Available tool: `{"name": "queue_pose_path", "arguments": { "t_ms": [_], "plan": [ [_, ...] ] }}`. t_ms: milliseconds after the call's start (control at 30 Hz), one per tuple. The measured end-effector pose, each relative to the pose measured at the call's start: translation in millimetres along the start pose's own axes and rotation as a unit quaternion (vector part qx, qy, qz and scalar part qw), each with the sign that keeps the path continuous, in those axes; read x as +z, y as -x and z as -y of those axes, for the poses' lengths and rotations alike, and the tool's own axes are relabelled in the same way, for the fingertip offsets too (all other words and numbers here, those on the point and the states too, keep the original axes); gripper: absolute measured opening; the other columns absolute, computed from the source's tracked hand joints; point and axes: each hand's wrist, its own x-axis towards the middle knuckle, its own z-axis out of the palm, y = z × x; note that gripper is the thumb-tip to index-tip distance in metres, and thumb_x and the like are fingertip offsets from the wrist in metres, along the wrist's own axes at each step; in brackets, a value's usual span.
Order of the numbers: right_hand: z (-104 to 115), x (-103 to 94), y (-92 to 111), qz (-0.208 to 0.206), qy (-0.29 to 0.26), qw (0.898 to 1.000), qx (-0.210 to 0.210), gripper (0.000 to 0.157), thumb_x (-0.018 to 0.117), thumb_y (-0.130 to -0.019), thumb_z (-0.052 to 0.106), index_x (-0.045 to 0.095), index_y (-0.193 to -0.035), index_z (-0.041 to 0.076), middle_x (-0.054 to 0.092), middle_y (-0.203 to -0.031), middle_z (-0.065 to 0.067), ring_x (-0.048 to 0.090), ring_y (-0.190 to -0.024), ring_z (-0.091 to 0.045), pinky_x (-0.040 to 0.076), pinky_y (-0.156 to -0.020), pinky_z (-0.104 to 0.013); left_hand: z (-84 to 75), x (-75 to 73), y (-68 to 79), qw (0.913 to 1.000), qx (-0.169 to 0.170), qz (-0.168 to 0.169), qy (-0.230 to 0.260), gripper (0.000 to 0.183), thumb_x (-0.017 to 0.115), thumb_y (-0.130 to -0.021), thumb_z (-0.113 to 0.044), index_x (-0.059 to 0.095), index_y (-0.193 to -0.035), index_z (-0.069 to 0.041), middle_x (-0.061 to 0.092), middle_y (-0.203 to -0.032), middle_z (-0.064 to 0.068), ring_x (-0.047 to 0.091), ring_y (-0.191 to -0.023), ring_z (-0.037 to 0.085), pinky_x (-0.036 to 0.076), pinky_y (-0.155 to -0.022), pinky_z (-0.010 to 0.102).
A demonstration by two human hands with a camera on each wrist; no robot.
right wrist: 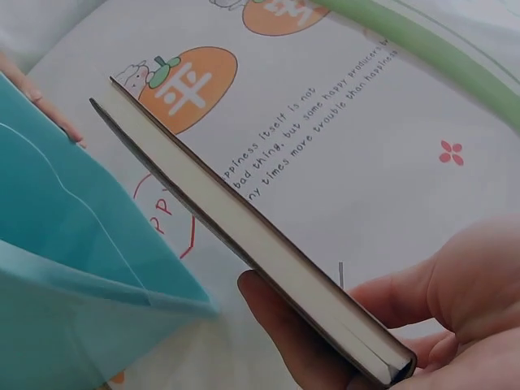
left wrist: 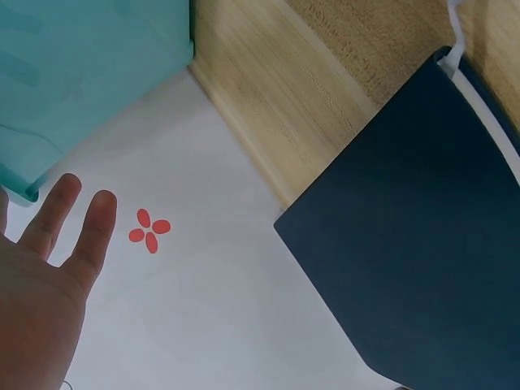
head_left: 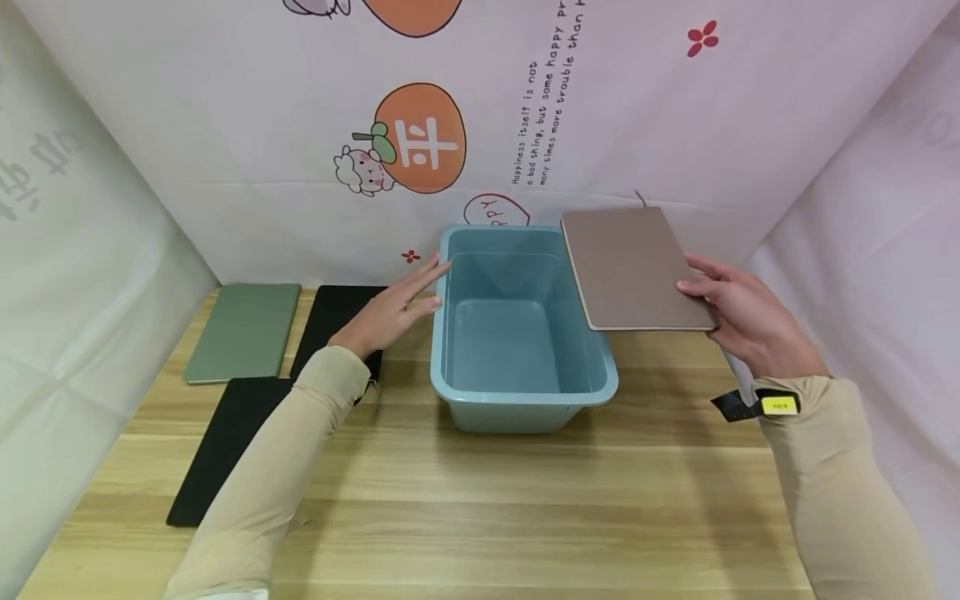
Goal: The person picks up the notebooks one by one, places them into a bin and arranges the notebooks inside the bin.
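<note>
My right hand grips a taupe-covered notebook by its right edge, thumb on top and fingers beneath. The notebook's left side overlaps the right rim of a blue plastic bin in the head view. In the right wrist view its cream page edge faces the camera, between thumb and fingers. At the bin's left rim is my left hand, fingers straight and fingertips right at the rim. Nothing is held in it. The bin's visible floor is bare.
Left of the bin lie a green notebook, a black notebook and another black notebook, partly hidden by my left arm. A printed white cloth hangs behind the wooden table, with more white cloth at both sides.
</note>
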Motion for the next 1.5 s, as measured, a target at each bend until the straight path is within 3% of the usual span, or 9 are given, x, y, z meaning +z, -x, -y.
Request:
{"name": "queue_pose_path", "arguments": {
  "t_ms": [267, 433, 767, 867, 933, 1033, 1100, 1300, 1500],
  "plan": [
    [9.5, 18.7, -3.2, -0.012, 0.026, 1.0, -0.009, 0.083, 0.064, -0.102, 0.022, 0.011, -0.166, 0.026, 0.066, -0.112, 0.022, 0.066, -0.102, 0.004, 0.056, -0.082, -0.023, 2.5, -0.4, -0.1, 1.0, -0.001, -0.001, -0.001, 0.063, 0.035, -0.105, -0.063, 0.017, -0.162, -0.044, 0.003, -0.173, -0.018, 0.012, -0.161, 0.018, 0.021, -0.125, 0.063],
    [13.3, 29.8, -7.3, -0.005, -0.003, 1.0, -0.017, 0.083, 0.065, -0.1, 0.015, 0.013, -0.165, 0.022, 0.071, -0.105, 0.017, 0.07, -0.095, -0.002, 0.056, -0.076, -0.027, 3.1, -0.3, 0.1, 1.0, 0.001, -0.001, -0.001, 0.063, 0.035, -0.105, -0.062, 0.017, -0.162, -0.044, 0.003, -0.173, -0.018, 0.012, -0.162, 0.021, 0.02, -0.125, 0.063],
    [15.4, 52.0, -18.1, 0.0, 0.012, 0.999, -0.031, 0.082, 0.06, -0.102, 0.014, 0.008, -0.165, 0.015, 0.057, -0.122, 0.011, 0.069, -0.097, 0.0, 0.058, -0.076, -0.023, 0.1, -0.2, -0.7, 1.0, 0.0, 0.0, -0.003, 0.064, 0.036, -0.105, -0.063, 0.017, -0.162, -0.044, 0.002, -0.171, -0.024, 0.013, -0.162, 0.021, 0.021, -0.125, 0.064],
    [14.3, 55.7, -23.8, -0.003, 0.031, 0.999, -0.018, 0.08, 0.059, -0.103, 0.016, 0.008, -0.166, 0.018, 0.053, -0.125, 0.012, 0.064, -0.104, 0.001, 0.049, -0.098, -0.029, 1.1, 0.3, -1.1, 1.0, -0.003, 0.002, -0.006, 0.062, 0.035, -0.105, -0.064, 0.015, -0.161, -0.048, 0.001, -0.17, -0.025, 0.013, -0.161, 0.02, 0.021, -0.125, 0.064],
    [13.7, 58.9, -26.8, -0.002, 0.032, 0.999, -0.012, 0.08, 0.058, -0.103, 0.017, 0.008, -0.166, 0.019, 0.052, -0.126, 0.012, 0.057, -0.115, -0.002, 0.033, -0.118, -0.043, 1.5, 0.6, -1.3, 1.0, -0.005, 0.003, -0.006, 0.062, 0.035, -0.104, -0.064, 0.015, -0.161, -0.048, 0.001, -0.17, -0.025, 0.013, -0.161, 0.018, 0.021, -0.125, 0.063],
    [13.0, 65.2, -30.4, -0.002, 0.042, 0.999, -0.007, 0.08, 0.056, -0.103, 0.017, 0.007, -0.166, 0.02, 0.049, -0.126, 0.013, 0.046, -0.128, -0.009, 0.008, -0.123, -0.059, 1.9, 0.4, -1.1, 1.0, -0.005, 0.001, -0.006, 0.062, 0.035, -0.105, -0.064, 0.015, -0.161, -0.048, 0.002, -0.171, -0.024, 0.012, -0.161, 0.017, 0.022, -0.125, 0.063],
    [12.7, 69.8, -31.9, -0.004, 0.045, 0.999, -0.008, 0.079, 0.055, -0.103, 0.016, 0.008, -0.166, 0.018, 0.049, -0.126, 0.013, 0.042, -0.132, -0.011, 0.003, -0.123, -0.06, 1.9, 0.1, -1.1, 1.0, -0.007, 0.001, -0.005, 0.062, 0.036, -0.105, -0.063, 0.016, -0.162, -0.047, 0.001, -0.169, -0.027, 0.012, -0.161, 0.015, 0.022, -0.125, 0.062],
    [11.0, 79.0, -39.4, 0.003, 0.055, 0.998, -0.007, 0.078, 0.053, -0.103, 0.014, 0.006, -0.166, 0.015, 0.049, -0.126, 0.011, 0.051, -0.117, -0.005, 0.014, -0.119, -0.055, 2.8, 0.1, -1.2, 0.9999, -0.006, 0.0, -0.009, 0.062, 0.036, -0.104, -0.063, 0.016, -0.161, -0.048, 0.0, -0.168, -0.029, 0.013, -0.161, 0.019, 0.02, -0.126, 0.063],
    [9.8, 88.6, -47.9, 0.021, 0.067, 0.998, -0.008, 0.077, 0.05, -0.103, 0.012, 0.005, -0.165, 0.013, 0.049, -0.13, 0.007, 0.06, -0.106, -0.001, 0.041, -0.102, -0.035, 2.1, -0.2, -1.2, 0.9999, -0.003, -0.003, -0.01, 0.063, 0.036, -0.105, -0.063, 0.018, -0.162, -0.044, 0.001, -0.169, -0.028, 0.014, -0.161, 0.023, 0.02, -0.125, 0.064]
  ]
}}
